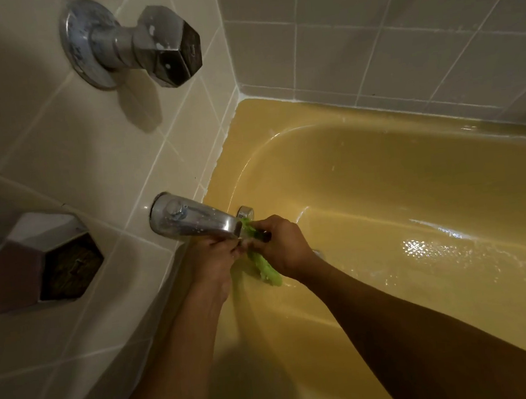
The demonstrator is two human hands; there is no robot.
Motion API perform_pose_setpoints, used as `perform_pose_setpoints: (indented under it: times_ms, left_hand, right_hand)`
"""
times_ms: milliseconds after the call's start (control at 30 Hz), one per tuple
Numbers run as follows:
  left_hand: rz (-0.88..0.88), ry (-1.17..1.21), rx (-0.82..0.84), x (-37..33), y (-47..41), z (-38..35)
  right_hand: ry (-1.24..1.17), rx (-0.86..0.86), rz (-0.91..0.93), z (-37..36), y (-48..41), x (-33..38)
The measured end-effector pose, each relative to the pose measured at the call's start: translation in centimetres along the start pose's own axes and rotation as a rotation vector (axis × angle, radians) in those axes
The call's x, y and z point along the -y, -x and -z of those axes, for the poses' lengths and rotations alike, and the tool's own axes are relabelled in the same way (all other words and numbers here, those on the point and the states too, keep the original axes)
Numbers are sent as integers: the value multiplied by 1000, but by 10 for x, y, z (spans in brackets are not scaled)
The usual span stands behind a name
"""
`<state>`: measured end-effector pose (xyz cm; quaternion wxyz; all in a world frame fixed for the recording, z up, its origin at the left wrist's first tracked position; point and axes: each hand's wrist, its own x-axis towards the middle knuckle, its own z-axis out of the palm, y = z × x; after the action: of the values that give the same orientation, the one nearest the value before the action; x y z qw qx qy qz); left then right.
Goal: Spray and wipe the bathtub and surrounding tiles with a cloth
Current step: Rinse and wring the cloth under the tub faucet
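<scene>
Green cloth: is hanging just under the chrome spout tip, inside the yellow bathtub at its tiled end. Right hand: its grip is clamping the cloth's upper part. Left hand: its grip is pinching the same cloth beside it, beneath the spout.

Two hands: left hand and right hand. One cloth between them. One spout just above the left hand. Two knobs: upper knob well above the hands, lower knob well left of them. One tub beneath them.
</scene>
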<state>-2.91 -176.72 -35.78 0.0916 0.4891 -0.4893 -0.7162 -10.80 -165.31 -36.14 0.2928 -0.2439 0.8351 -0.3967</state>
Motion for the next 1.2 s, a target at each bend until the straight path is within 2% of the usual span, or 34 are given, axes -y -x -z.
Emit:
perform_pose_setpoints:
  times_ms: [67, 200, 367, 500, 633, 800, 933, 1033, 1200]
  left_hand:
    - [37, 10, 47, -5, 1, -2]
    - [56, -110, 189, -7, 7, 0]
    - [-193, -458, 87, -6, 12, 8]
    - [-215, -529, 226, -2, 24, 5]
    - [-237, -582, 171, 1, 51, -9]
    - [-350, -607, 124, -23, 117, -44]
    - [-440, -617, 194, -65, 197, -70]
    - [-481, -635, 270, -98, 261, -83]
    - [-555, -584, 272, -133, 355, -98]
  right_hand:
    - [21, 24, 0, 2, 2, 0]
    - [30, -113, 3, 7, 4, -8]
    - [-4, -43, 52, 13, 1, -10]
    - [-17, 25, 97, 30, 7, -13]
    - [-34, 25, 82, 63, 33, -8]
    - [-136, -44, 20, 117, 91, 12]
    - [-284, -167, -36, 168, 159, 44]
    - [-338, -225, 3, 202, 218, 72]
    - [-217, -290, 158, 238, 304, 105]
